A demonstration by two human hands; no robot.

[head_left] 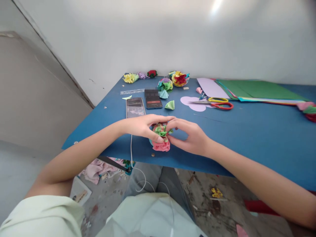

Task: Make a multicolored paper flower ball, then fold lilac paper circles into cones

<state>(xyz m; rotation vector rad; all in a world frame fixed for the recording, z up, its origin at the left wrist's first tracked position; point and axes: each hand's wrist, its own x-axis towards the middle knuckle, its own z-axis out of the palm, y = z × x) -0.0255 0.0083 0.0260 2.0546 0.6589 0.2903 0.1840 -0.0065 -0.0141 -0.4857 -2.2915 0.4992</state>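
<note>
Together, left hand (141, 126), right hand (193, 140) on paper flower (161, 140); phone (153, 98) unreadable.

Nothing legible showed anywhere; the nearer phone (135, 107) had a dim, unreadable screen; the farther phone (153, 98) was blurred; the ruler (132, 92) on the tabletop (247, 131) bore marks too small to read.

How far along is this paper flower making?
Several finished flowers sit at the back of the table. The left hand and right hand pinch a pink-and-green flower at the near edge. Loose folded petals and uncut coloured sheets lie unused, so more probably remains.
</note>
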